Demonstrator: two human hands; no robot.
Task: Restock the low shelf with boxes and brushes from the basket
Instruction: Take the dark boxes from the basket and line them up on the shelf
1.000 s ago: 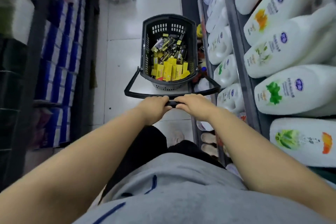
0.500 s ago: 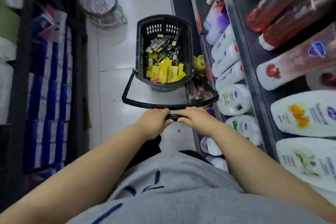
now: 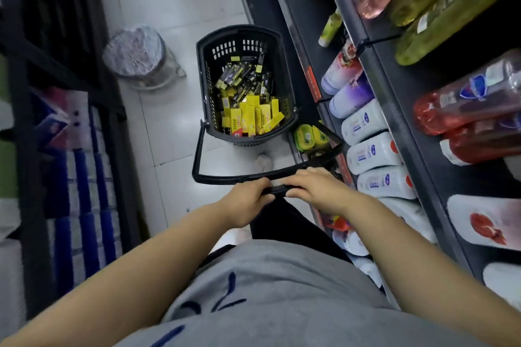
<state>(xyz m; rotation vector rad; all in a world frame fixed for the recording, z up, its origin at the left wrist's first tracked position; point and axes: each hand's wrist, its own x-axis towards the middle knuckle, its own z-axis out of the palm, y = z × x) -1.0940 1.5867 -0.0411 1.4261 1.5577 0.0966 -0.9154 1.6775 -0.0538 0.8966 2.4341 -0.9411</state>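
Observation:
A black plastic basket [image 3: 239,39] hangs in the aisle from its long black handle [image 3: 197,149]. Inside lie several yellow boxes [image 3: 248,118] at the near end and several dark brush packs [image 3: 242,76] behind them. My left hand [image 3: 248,200] and my right hand [image 3: 315,189] grip the handle's near bar side by side, fingers curled over it. The low shelf [image 3: 313,138] runs along the basket's right side, with green and yellow packs on it.
Shelves of white bottles [image 3: 369,149] and clear red and green bottles [image 3: 462,104] rise on the right. A foil-lined bin [image 3: 135,51] stands on the floor at the left. Blue packs [image 3: 81,189] fill the left rack. The aisle floor is white tile.
I have walked forward along the aisle with the basket. The shelf goods have slid towards me and the bin has come closer on the left. Both hands stay on the handle.

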